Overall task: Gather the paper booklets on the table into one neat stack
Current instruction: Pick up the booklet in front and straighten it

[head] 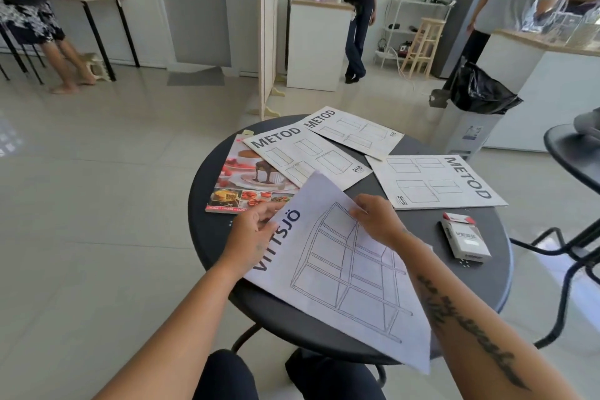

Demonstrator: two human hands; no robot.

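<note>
Both your left hand (256,230) and right hand (378,217) grip the white VITTSJÖ paper booklet (344,273); next, lay it on the METOD booklet (305,156) just beyond.

Matt dark round table (487,282), matt white paper VITTSJÖ booklet (350,273), three matt paper METOD booklets (305,156), glossy colour-printed dessert magazine (246,182), smooth card packet (465,240)

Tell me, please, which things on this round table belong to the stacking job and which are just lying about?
Job: VITTSJÖ booklet held by left hand and right hand; three METOD booklets; dessert cookbook.
Lying about: cigarette pack.
</note>
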